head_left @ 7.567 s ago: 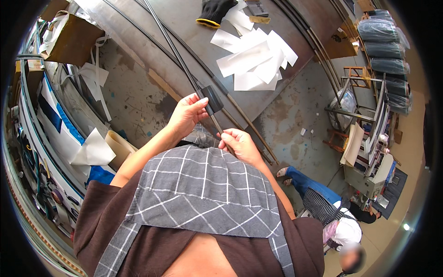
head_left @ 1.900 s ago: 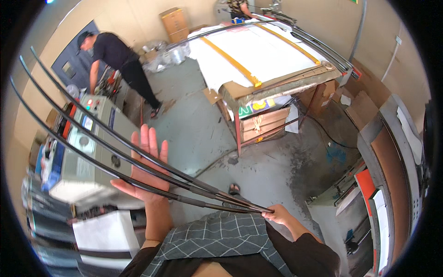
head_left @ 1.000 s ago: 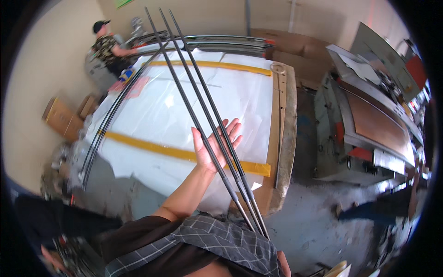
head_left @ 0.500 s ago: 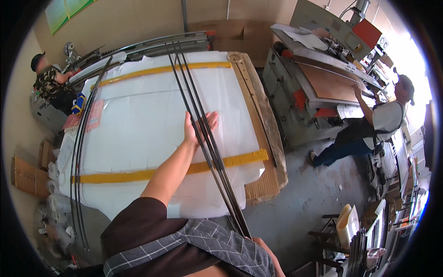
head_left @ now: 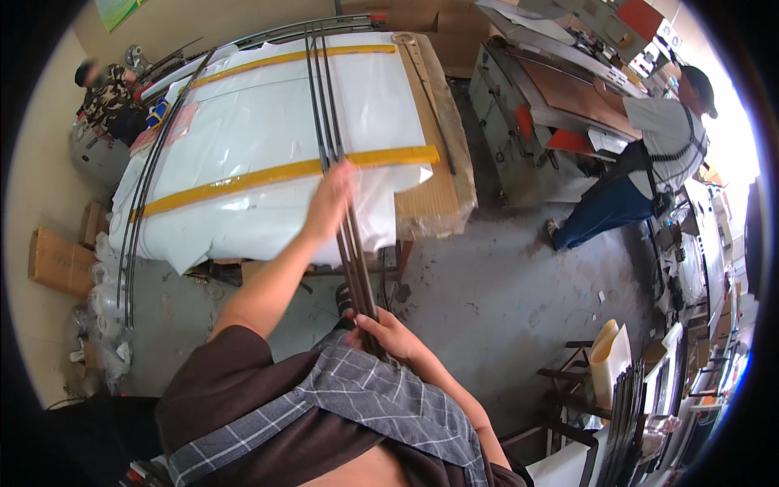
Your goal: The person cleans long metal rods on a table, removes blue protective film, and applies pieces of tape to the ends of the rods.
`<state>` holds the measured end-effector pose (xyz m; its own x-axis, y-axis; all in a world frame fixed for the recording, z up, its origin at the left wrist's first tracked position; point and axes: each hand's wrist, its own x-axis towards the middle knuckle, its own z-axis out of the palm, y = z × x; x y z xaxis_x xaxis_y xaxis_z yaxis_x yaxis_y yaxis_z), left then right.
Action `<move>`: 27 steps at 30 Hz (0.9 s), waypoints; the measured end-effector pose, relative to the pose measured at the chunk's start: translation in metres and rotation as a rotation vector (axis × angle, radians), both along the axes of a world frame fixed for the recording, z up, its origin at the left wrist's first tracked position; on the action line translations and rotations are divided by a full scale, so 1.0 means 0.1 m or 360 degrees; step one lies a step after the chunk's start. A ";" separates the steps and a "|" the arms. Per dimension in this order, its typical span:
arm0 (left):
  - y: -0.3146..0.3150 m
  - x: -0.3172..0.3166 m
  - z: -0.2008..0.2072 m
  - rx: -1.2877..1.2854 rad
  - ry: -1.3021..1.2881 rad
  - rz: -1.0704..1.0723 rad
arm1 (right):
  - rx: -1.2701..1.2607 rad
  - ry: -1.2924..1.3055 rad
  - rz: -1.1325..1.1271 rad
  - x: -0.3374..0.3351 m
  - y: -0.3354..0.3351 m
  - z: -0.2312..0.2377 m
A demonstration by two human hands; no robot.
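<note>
Several long, thin dark strips (head_left: 350, 247) run from near my waist out over the table covered in white sheeting (head_left: 260, 122). My left hand (head_left: 331, 199) is closed round them beside the near yellow bar (head_left: 276, 172), slightly smeared by motion. Closer to my body, my right hand (head_left: 388, 334) grips the near ends, thumb across them. The far parts of the strips fan apart slightly over a second yellow bar (head_left: 300, 61). Another bunch of dark strips (head_left: 158, 146) lies along the table's left side, its near ends sticking out past the edge.
Brown cardboard (head_left: 434, 207) edges the table's right side. One person (head_left: 665, 138) works at a large machine (head_left: 519, 97) on the right; another (head_left: 105, 93) is at the far left. Cardboard boxes (head_left: 61, 261) stand at left. More dark strips (head_left: 623, 414) stand at lower right.
My left hand, open under the strips before, has closed on them and come nearer. My right hand has moved left into fuller view. The table now sits higher in the picture.
</note>
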<state>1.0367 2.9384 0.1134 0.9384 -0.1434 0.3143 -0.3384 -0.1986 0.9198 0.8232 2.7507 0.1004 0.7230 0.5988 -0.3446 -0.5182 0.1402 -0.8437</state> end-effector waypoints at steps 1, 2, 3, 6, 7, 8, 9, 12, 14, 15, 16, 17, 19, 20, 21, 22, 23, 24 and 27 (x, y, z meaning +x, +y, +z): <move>-0.17 -0.42 0.04 0.1080 -0.0311 -0.0004 | 0.0039 0.0025 -0.0058 -0.16 -0.04 -0.02; -0.32 -0.77 0.04 0.1610 -0.0283 -0.0118 | 0.0082 0.0035 -0.0098 -0.29 -0.09 -0.01; -0.41 -1.00 0.15 0.1713 -0.0238 -0.0116 | 0.0121 -0.0164 0.0130 -0.41 -0.25 -0.17; -0.28 -1.12 0.08 0.1814 -0.0179 0.0008 | -0.0323 -0.0693 0.0276 -0.82 -0.62 -0.21; -0.25 -1.16 0.09 0.1770 -0.0155 0.0004 | -0.0370 -0.0552 0.0271 -0.89 -0.76 -0.11; -0.22 -1.16 0.07 0.1846 -0.0233 0.0030 | -0.0320 -0.0403 0.0178 -0.96 -0.89 -0.03; -0.23 -1.18 0.07 0.1805 -0.0248 0.0012 | -0.0266 -0.0257 0.0080 -1.02 -1.01 0.04; -0.51 -1.15 0.08 0.1702 -0.0287 0.0033 | -0.0204 0.0044 -0.0164 -1.07 -1.50 0.06; -0.58 -1.03 -0.06 0.1470 -0.0469 0.0077 | -0.0246 0.0060 -0.0369 -1.08 -1.79 -0.04; -0.81 -0.99 0.05 0.1559 -0.0509 0.0079 | -0.0282 0.0033 -0.0482 -1.12 -1.95 -0.09; -0.99 -0.93 0.09 0.1366 -0.0491 0.0034 | -0.0291 0.0063 -0.0472 -1.02 -2.12 -0.17; -1.16 -0.78 0.10 0.1397 -0.0569 -0.0017 | -0.0331 0.0038 -0.0569 -0.91 -2.30 -0.26; -1.77 -0.59 0.42 0.1430 -0.0499 -0.0171 | -0.0540 -0.0015 -0.0809 -0.83 -2.86 -0.57; -2.10 -0.45 0.52 0.1397 -0.0596 -0.0247 | -0.0704 -0.0021 -0.0950 -0.82 -3.13 -0.82; -2.52 -0.26 0.59 0.1343 -0.0626 -0.0420 | -0.0862 -0.0014 -0.1077 -0.81 -3.39 -1.04; -2.89 -0.09 0.62 0.1302 -0.0632 -0.0563 | -0.1279 0.0083 -0.1175 -0.92 -3.68 -1.22; -3.37 0.10 0.56 0.1126 -0.0684 -0.0815 | -0.1616 0.0225 -0.1383 -1.24 -3.95 -1.82; -3.88 0.15 0.57 0.1027 -0.0551 -0.0974 | -0.1741 0.0653 -0.1279 -1.60 -4.19 -2.30; -5.31 0.29 0.57 0.1115 -0.0484 -0.1719 | -0.1595 0.1702 -0.0622 -2.79 -4.16 -3.59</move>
<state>1.0659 2.4072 0.1705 0.1563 -0.9867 0.0442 -0.7987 -0.0999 0.5934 0.5437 2.3346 -0.2583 -0.0704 -0.3591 -0.9306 -0.9975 0.0237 0.0663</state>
